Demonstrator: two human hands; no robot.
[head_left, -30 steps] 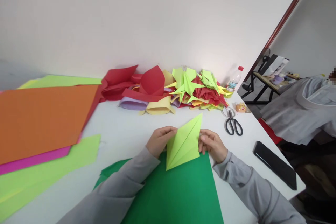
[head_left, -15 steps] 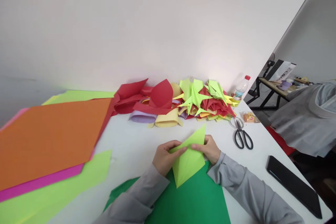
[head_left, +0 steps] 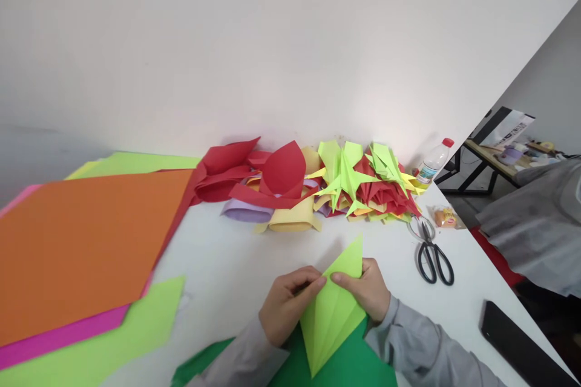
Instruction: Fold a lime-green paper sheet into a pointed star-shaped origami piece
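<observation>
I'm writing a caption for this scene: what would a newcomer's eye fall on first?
Probably the big orange sheet, lying on other coloured paper at the left of the white table. Next, the folded lime sheet at lower centre, held between the left hand and right hand. Then the bright heap of paper shapes along the wall.

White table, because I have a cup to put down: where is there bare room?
The table is bare between the orange sheet and the left hand; a smaller patch lies between the scissors, phone and right sleeve. Crowded: along the wall, with folded paper.
</observation>
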